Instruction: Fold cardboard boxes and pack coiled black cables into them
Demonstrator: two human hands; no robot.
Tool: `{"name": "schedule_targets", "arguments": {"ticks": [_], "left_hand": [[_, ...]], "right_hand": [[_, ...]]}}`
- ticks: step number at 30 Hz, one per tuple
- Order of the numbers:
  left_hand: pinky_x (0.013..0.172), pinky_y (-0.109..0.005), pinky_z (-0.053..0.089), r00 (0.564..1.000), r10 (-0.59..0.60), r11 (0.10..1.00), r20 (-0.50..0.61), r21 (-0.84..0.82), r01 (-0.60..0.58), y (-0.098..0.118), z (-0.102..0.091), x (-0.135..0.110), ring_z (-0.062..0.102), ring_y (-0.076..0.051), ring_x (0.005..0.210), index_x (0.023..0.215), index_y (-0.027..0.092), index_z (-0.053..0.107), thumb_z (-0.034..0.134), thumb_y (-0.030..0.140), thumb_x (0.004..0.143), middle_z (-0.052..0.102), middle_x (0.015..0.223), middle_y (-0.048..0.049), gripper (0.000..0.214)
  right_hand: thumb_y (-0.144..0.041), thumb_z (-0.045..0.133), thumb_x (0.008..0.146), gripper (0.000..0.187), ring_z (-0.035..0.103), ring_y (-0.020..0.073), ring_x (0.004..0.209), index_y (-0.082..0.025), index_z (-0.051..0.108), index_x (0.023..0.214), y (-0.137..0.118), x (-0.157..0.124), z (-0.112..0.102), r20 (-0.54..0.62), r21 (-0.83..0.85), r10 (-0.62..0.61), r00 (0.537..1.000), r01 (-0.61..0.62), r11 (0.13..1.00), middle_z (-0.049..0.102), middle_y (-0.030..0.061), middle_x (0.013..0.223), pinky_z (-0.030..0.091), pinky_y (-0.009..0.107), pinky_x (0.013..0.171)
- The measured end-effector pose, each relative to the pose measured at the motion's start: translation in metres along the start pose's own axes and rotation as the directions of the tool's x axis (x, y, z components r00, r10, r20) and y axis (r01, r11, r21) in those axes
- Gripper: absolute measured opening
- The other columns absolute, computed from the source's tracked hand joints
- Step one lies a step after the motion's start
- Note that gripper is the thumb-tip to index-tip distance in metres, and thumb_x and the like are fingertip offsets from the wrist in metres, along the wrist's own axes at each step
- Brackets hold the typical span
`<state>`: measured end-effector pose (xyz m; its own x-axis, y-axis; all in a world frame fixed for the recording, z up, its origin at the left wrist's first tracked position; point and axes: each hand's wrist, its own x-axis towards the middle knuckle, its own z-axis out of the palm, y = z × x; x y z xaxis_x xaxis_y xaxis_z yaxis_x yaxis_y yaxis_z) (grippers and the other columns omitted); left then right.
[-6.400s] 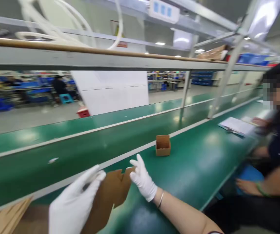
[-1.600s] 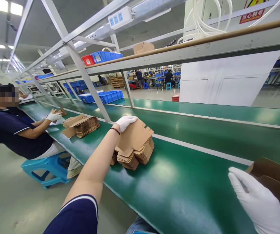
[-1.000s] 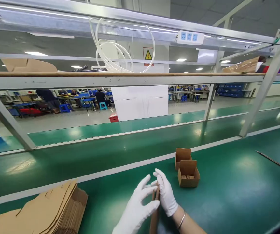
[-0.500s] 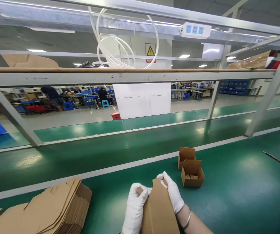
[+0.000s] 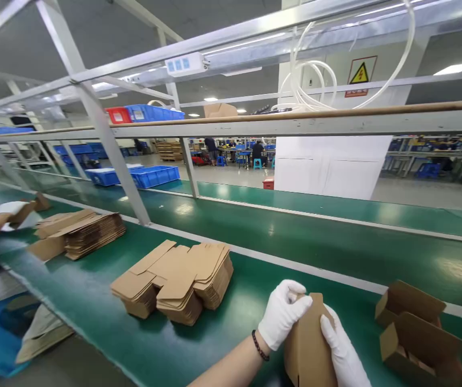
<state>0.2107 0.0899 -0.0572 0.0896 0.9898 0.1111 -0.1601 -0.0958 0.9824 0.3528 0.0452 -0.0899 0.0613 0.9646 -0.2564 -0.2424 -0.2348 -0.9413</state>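
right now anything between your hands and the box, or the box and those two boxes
Nothing: the left hand and right hand grip the box; only the right hand and green belt separate it from the two boxes.

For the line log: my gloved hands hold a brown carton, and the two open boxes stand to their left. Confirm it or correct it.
Wrong side: the two open boxes stand to the right of the hands, not the left, as the head view shows. The rest is right: the gloved left hand and right hand hold the brown carton.
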Motion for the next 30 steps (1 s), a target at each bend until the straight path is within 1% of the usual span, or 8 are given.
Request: {"name": "schedule_targets", "arguments": {"ticks": [2, 6, 8, 11, 16, 21, 24, 30], "left_hand": [[0.087, -0.034, 0.048, 0.999, 0.030, 0.999, 0.009, 0.018, -0.031, -0.002, -0.001, 0.002, 0.062, -0.019, 0.089, 0.086, 0.017, 0.067, 0.073, 0.053, 0.068, 0.068, 0.095, -0.0082, 0.041], [0.109, -0.043, 0.037, 0.993, -0.061, 0.998, 0.097, 0.020, 0.059, -0.011, 0.000, -0.005, 0.050, -0.027, 0.126, 0.105, 0.018, 0.068, 0.053, 0.064, 0.081, 0.054, 0.137, -0.0124, 0.054], [0.109, -0.043, 0.037, 0.994, -0.071, 0.997, 0.080, 0.042, 0.068, -0.018, 0.004, -0.011, 0.051, -0.027, 0.125, 0.106, 0.019, 0.067, 0.051, 0.064, 0.082, 0.055, 0.135, -0.0134, 0.054], [0.105, -0.041, 0.040, 0.998, 0.056, 0.990, 0.009, 0.125, -0.057, -0.027, 0.011, -0.018, 0.056, -0.026, 0.115, 0.085, 0.019, 0.066, 0.055, 0.059, 0.082, 0.063, 0.120, -0.0135, 0.041], [0.090, -0.039, 0.047, 0.991, 0.113, 0.974, -0.074, 0.206, -0.096, -0.032, 0.020, -0.019, 0.062, -0.023, 0.095, 0.059, 0.021, 0.048, 0.059, 0.041, 0.081, 0.067, 0.097, -0.0111, 0.032], [0.097, -0.041, 0.046, 0.980, 0.159, 0.944, -0.116, 0.307, -0.117, -0.033, 0.020, -0.023, 0.062, -0.023, 0.103, 0.080, 0.023, 0.060, 0.054, 0.026, 0.082, 0.068, 0.106, -0.0097, 0.007], [0.100, -0.041, 0.046, 0.961, 0.272, 0.888, -0.047, 0.397, -0.232, -0.036, 0.016, -0.027, 0.061, -0.024, 0.110, 0.089, 0.024, 0.067, 0.051, 0.023, 0.083, 0.066, 0.117, -0.0095, 0.017], [0.091, -0.040, 0.052, 0.919, 0.395, 0.800, -0.013, 0.496, -0.337, -0.045, 0.010, -0.029, 0.066, -0.022, 0.098, 0.078, 0.021, 0.069, 0.043, 0.028, 0.090, 0.071, 0.107, -0.0104, 0.029]], "right_hand": [[-0.072, 0.059, 0.070, 0.072, 0.067, 0.0305, 0.097, -0.028, 0.051, 0.126, 0.005, 0.008, -0.004, -0.088, -0.115, 0.025, 0.996, -0.035, 0.993, 0.065, 0.0079, 0.123, 0.058, 0.040, 0.071], [-0.073, 0.061, 0.067, 0.069, 0.066, 0.0313, 0.093, -0.028, 0.055, 0.119, 0.023, 0.023, -0.011, -0.268, -0.242, -0.089, 0.959, 0.023, 0.970, 0.066, 0.0086, 0.118, 0.058, 0.041, 0.068], [-0.071, 0.062, 0.067, 0.064, 0.065, 0.0311, 0.095, -0.027, 0.059, 0.113, 0.033, 0.026, -0.013, -0.284, -0.283, -0.213, 0.935, 0.130, 0.950, 0.066, 0.0083, 0.117, 0.057, 0.041, 0.074], [-0.069, 0.059, 0.072, 0.056, 0.062, 0.0315, 0.105, -0.023, 0.062, 0.105, 0.041, 0.025, -0.016, -0.255, -0.335, -0.383, 0.888, 0.291, 0.896, 0.065, 0.0088, 0.118, 0.053, 0.042, 0.089], [-0.071, 0.052, 0.076, 0.060, 0.060, 0.0343, 0.107, -0.020, 0.062, 0.106, 0.045, 0.024, -0.020, -0.269, -0.382, -0.426, 0.864, 0.311, 0.871, 0.066, 0.0112, 0.116, 0.049, 0.048, 0.094], [-0.064, 0.054, 0.079, 0.053, 0.061, 0.0335, 0.110, -0.020, 0.066, 0.106, 0.044, 0.029, -0.026, -0.159, -0.460, -0.589, 0.793, 0.468, 0.755, 0.064, 0.0119, 0.121, 0.048, 0.052, 0.097], [-0.060, 0.054, 0.081, 0.045, 0.064, 0.0325, 0.105, -0.021, 0.073, 0.093, 0.038, 0.027, -0.026, -0.061, -0.515, -0.633, 0.772, 0.519, 0.682, 0.066, 0.0116, 0.119, 0.053, 0.049, 0.091], [-0.044, 0.052, 0.087, 0.034, 0.069, 0.0256, 0.092, -0.018, 0.072, 0.076, 0.025, 0.015, -0.012, -0.046, -0.567, -0.766, 0.642, 0.614, 0.549, 0.072, 0.0128, 0.104, 0.057, 0.038, 0.079]]}}
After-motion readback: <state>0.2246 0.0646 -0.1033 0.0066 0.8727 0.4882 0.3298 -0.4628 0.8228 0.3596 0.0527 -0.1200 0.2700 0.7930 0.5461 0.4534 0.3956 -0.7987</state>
